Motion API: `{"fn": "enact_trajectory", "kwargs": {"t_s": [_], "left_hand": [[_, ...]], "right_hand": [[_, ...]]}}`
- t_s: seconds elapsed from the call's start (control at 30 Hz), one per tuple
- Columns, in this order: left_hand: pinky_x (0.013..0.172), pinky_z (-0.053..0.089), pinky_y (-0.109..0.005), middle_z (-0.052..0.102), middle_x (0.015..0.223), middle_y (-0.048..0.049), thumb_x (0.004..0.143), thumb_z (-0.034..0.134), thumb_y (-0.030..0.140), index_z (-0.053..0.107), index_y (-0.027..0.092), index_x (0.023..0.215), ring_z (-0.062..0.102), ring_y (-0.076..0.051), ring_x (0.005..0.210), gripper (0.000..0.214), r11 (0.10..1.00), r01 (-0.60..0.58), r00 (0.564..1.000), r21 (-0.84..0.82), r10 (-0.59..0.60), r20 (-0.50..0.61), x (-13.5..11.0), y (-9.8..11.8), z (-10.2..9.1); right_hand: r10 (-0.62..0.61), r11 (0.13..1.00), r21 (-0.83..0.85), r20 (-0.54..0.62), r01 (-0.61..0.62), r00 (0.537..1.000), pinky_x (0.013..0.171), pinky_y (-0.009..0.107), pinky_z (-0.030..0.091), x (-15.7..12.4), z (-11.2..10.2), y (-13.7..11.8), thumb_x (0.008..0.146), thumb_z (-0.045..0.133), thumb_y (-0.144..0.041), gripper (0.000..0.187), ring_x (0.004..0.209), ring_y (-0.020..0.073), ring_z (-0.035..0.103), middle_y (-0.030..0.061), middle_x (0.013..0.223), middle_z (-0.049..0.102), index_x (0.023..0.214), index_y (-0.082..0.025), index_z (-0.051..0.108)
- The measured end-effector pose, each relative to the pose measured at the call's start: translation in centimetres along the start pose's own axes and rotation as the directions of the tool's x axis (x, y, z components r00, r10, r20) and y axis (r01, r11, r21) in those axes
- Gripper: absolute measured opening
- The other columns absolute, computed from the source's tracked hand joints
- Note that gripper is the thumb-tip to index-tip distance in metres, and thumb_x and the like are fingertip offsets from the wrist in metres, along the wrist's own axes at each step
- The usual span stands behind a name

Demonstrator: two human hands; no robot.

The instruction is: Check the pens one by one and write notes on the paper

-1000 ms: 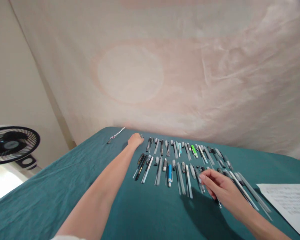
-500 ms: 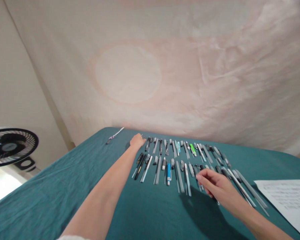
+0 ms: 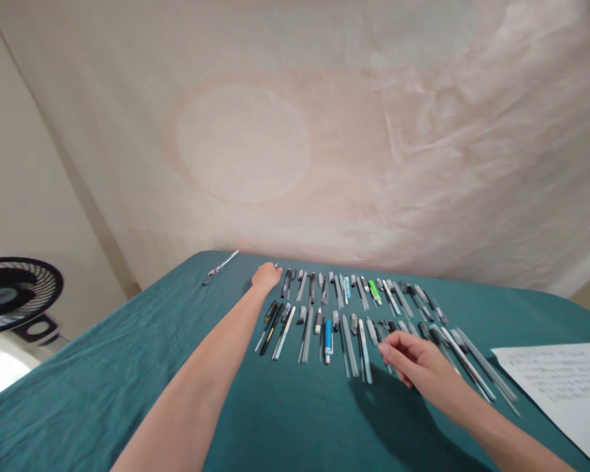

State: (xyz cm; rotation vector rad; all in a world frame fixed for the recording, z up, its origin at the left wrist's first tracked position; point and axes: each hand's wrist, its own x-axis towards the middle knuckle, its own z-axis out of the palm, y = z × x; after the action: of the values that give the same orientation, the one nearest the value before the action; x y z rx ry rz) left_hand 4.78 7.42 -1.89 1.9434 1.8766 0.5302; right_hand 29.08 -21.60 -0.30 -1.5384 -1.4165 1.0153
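Two rows of pens (image 3: 354,308) lie side by side on a teal tablecloth (image 3: 128,367). My left hand (image 3: 266,276) reaches far out to the left end of the back row, fingers curled round a small pen tip there. My right hand (image 3: 413,360) rests over the near row's right part, fingers bent and pressed on the pens beneath it. A blue pen (image 3: 328,335) and a green pen (image 3: 374,292) stand out among grey, white and black ones.
One lone pen (image 3: 219,267) lies apart near the table's far left edge. A printed white sheet (image 3: 560,387) lies at the right. A black fan (image 3: 10,295) stands left of the table. A pale cloth backdrop (image 3: 324,144) hangs behind.
The view has drifted a little to the right and up. My right hand has slid slightly left along the near row. My left hand stays at the back row's left end.
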Motion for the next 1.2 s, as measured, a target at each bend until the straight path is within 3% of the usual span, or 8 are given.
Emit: {"fn": "enact_trajectory", "kwargs": {"t_s": [0.17,0.3,0.53,0.6,0.67,0.77,0.93,1.2], "left_hand": [[0.078,0.047,-0.040,0.053,0.111,-0.0081,0.085,0.050,0.030,0.051,0.015,0.111,0.055,-0.020,0.093,0.030,0.953,-0.059,0.997,-0.298,0.073,0.034,-1.7,1.9,-1.9],[0.069,0.049,-0.034,0.057,0.101,-0.0074,0.088,0.042,0.034,0.051,0.014,0.109,0.058,-0.016,0.081,0.030,0.806,-0.116,0.963,-0.580,0.235,0.135,-5.4,5.1,-1.8],[0.068,0.048,-0.025,0.063,0.094,-0.0093,0.090,0.035,0.035,0.052,0.016,0.099,0.062,-0.015,0.083,0.027,0.430,-0.018,0.758,-0.903,0.594,0.268,-17.0,11.4,0.4],[0.064,0.047,-0.024,0.063,0.095,-0.0097,0.087,0.043,0.036,0.050,0.016,0.092,0.062,-0.018,0.086,0.021,0.199,0.260,0.651,-0.945,0.687,0.323,-19.5,12.4,1.0],[0.050,0.043,-0.020,0.063,0.100,-0.0089,0.084,0.047,0.040,0.048,0.019,0.090,0.062,-0.018,0.083,0.022,0.122,0.400,0.595,-0.908,0.719,0.359,-21.1,12.9,1.5],[0.051,0.042,-0.019,0.064,0.100,-0.0088,0.082,0.051,0.039,0.052,0.018,0.091,0.061,-0.016,0.079,0.023,0.121,0.413,0.610,-0.902,0.699,0.373,-21.7,12.8,1.9],[0.083,0.040,-0.029,0.064,0.098,-0.0113,0.084,0.052,0.033,0.059,0.012,0.100,0.058,-0.018,0.093,0.027,0.076,0.370,0.670,-0.926,0.669,0.322,-20.1,11.9,2.2],[0.079,0.042,-0.027,0.066,0.085,-0.0081,0.079,0.059,0.030,0.065,0.011,0.089,0.059,-0.014,0.079,0.022,0.119,0.330,0.706,-0.936,0.627,0.329,-18.9,11.0,3.1]], "right_hand": [[-0.031,0.999,0.015,-0.017,0.031,0.999,0.044,0.019,0.033,0.0,-0.2,-0.5,0.078,0.050,-0.049,0.032,0.046,0.0081,0.041,-0.0049,0.054,0.043,0.071,-0.017,0.052],[-0.036,0.999,0.039,-0.024,0.037,0.999,0.043,0.019,0.032,0.2,0.0,-0.4,0.079,0.051,-0.045,0.030,0.046,0.0072,0.041,-0.0048,0.056,0.045,0.070,-0.017,0.052],[-0.049,0.994,0.100,0.010,0.048,0.999,0.041,0.018,0.034,-0.1,0.6,-0.7,0.084,0.041,-0.047,0.034,0.044,0.0071,0.043,-0.0035,0.058,0.050,0.078,-0.016,0.054],[-0.075,0.991,0.112,0.045,0.070,0.996,0.041,0.018,0.033,-0.4,0.8,-0.9,0.087,0.037,-0.047,0.037,0.043,0.0072,0.043,-0.0039,0.053,0.048,0.079,-0.015,0.054],[-0.089,0.990,0.116,0.090,0.078,0.992,0.040,0.018,0.032,-0.7,1.0,-1.0,0.087,0.035,-0.048,0.040,0.042,0.0072,0.042,-0.0045,0.048,0.045,0.077,-0.014,0.054],[-0.104,0.989,0.119,0.123,0.089,0.987,0.038,0.017,0.030,-0.8,1.2,-1.0,0.087,0.036,-0.047,0.040,0.041,0.0058,0.041,-0.0027,0.053,0.048,0.076,-0.014,0.055],[-0.097,0.984,0.166,0.148,0.071,0.984,0.038,0.017,0.029,-0.7,0.9,-0.9,0.088,0.036,-0.045,0.036,0.040,0.0043,0.038,-0.0012,0.063,0.054,0.086,-0.015,0.055],[-0.067,0.980,0.196,0.158,0.036,0.985,0.037,0.016,0.028,-0.2,0.8,-0.3,0.086,0.040,-0.045,0.035,0.038,0.0040,0.037,-0.0021,0.058,0.055,0.075,-0.015,0.053]]}}
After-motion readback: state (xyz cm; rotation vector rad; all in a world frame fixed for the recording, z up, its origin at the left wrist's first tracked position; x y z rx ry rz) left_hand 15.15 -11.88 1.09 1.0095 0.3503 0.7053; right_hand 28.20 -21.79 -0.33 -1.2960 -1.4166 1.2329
